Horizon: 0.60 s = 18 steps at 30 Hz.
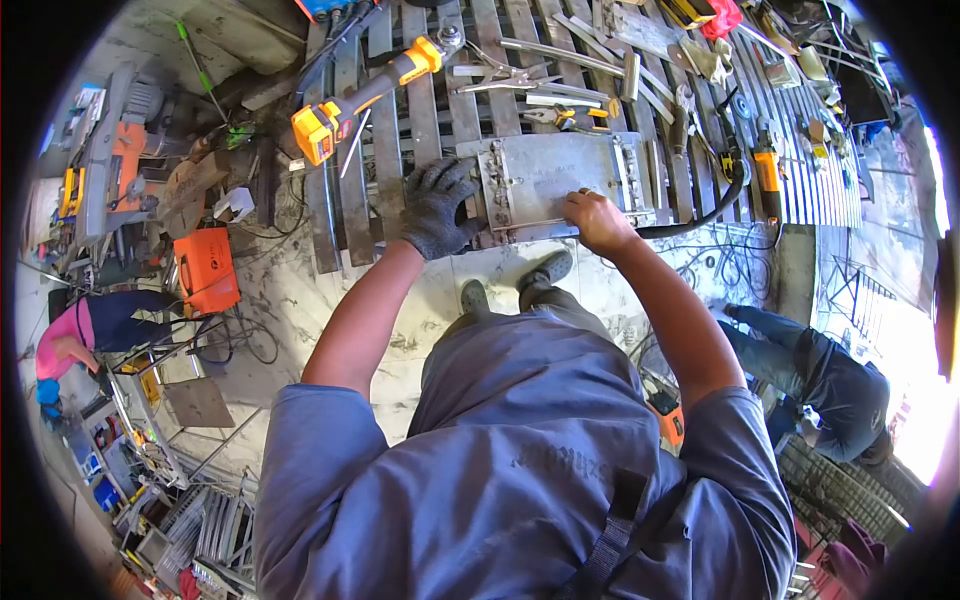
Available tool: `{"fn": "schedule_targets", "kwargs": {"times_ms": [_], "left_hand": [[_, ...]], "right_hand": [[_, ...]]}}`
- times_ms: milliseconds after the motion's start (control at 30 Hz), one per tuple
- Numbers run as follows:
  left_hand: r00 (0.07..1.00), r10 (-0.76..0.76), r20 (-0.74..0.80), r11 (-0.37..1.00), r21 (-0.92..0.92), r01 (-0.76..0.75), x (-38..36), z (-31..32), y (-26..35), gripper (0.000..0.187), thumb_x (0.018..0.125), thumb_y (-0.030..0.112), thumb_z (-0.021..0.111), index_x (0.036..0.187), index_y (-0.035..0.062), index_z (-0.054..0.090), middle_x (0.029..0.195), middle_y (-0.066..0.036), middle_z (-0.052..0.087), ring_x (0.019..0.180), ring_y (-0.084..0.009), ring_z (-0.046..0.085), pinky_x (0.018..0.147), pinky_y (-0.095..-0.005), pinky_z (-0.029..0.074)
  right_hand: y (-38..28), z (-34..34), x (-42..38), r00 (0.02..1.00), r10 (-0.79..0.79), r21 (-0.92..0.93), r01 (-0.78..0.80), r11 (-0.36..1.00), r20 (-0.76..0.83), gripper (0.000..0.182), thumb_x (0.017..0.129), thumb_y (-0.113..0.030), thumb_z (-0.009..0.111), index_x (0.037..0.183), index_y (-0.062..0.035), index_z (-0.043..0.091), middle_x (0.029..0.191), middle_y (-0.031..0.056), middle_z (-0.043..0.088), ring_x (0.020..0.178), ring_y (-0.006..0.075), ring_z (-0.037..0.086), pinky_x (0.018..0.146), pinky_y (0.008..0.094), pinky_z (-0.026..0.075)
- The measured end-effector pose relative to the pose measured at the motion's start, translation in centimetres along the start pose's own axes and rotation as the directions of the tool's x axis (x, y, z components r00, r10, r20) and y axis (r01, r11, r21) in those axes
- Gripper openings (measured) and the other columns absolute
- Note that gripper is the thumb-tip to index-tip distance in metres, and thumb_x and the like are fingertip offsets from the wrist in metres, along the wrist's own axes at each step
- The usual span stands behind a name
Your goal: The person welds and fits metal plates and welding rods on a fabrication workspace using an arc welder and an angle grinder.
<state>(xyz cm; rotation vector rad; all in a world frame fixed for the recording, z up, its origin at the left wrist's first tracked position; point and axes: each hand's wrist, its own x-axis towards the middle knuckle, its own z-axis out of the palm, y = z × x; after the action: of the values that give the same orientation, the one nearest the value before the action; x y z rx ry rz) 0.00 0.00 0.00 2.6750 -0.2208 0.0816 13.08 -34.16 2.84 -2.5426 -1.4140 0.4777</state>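
- Metal plate (562, 180): flat on slatted bench (388, 150), in front of the person; faint handwriting on its face, uneven strips along L & R ends.
- L hand (437, 208): dark grey glove, at plate's L end. Fingers apart, thumb spread toward the near L corner; can't tell if the tips press on the plate.
- R hand (598, 222): no glove, at plate's near edge, R of center. Fingers bent & close together; can't tell if they're clamped on the edge or just resting there.
- Thin strip runs along plate's near edge, passing by R hand.
- Pliers (567, 117) w/ yellow/blk handles: just beyond plate's far edge, the closest loose tool on that side.
- Metal clamps (505, 75) & long metal bars (565, 55): farther back, some bars lying across others; that stretch is crowded.
- Yellow/blk cordless tool (375, 92): on bench, beyond L hand & off to its L, lying at a slant.
- Blk cable (715, 208): curves along bench R of plate, near its R end; in the way on that side.
- Yellow-bodied tool (768, 182): farther R, well apart from R hand.
- Red item (722, 18): far R part of bench, among other bits; too small to ID.
- Orange case (207, 272): off bench, to the L.
- Other ppl: one in pink top (72, 335) far L, bent over; one in dark clothes (840, 385) on R, also bent. Both well apart from plate.
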Motion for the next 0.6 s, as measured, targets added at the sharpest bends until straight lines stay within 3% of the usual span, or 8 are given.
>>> {"fn": "schedule_targets", "kwargs": {"times_ms": [167, 367, 600], "left_hand": [[0.998, 0.019, -0.057, 1.000, 0.022, -0.017, 0.3, 0.5, -0.7, 0.064, 0.083, 0.044, 0.090, 0.136, 0.0134, 0.073, 0.176, -0.015, 0.048, 0.162, -0.0403, 0.041, 0.135, -0.0584, 0.025], [0.999, -0.021, 0.038, 0.998, 0.051, 0.019, 0.3, 0.0, -0.1, 0.064, 0.082, 0.045, 0.091, 0.136, 0.0133, 0.074, 0.176, -0.017, 0.047, 0.159, -0.0414, 0.044, 0.133, -0.0607, 0.026], [0.999, -0.004, 0.037, 0.999, 0.035, 0.003, 0.5, 0.6, -0.6, 0.065, 0.083, 0.047, 0.091, 0.138, 0.0178, 0.073, 0.175, -0.013, 0.047, 0.159, -0.0396, 0.043, 0.134, -0.0619, 0.024]], "right_hand": [[0.2, 0.1, 0.7, 0.999, -0.026, 0.030, 0.026, 0.999, -0.026, 0.016, 0.090, -0.001, 0.072, 0.105, -0.0058, 0.075, 0.112, 0.0122, 0.072, 0.115, 0.0367, 0.071, 0.096, 0.0477, 0.064], [0.7, 1.0, 0.0, 0.997, -0.056, 0.049, 0.059, 0.997, -0.047, 0.014, 0.093, -0.003, 0.069, 0.105, -0.0058, 0.074, 0.112, 0.0128, 0.070, 0.116, 0.0356, 0.071, 0.094, 0.0475, 0.065], [0.6, 1.3, 0.0, 0.992, -0.091, 0.007, 0.092, 0.996, -0.092, 0.015, 0.093, -0.002, 0.067, 0.104, -0.0050, 0.075, 0.110, 0.0169, 0.069, 0.119, 0.0386, 0.072, 0.089, 0.0479, 0.069]]}}
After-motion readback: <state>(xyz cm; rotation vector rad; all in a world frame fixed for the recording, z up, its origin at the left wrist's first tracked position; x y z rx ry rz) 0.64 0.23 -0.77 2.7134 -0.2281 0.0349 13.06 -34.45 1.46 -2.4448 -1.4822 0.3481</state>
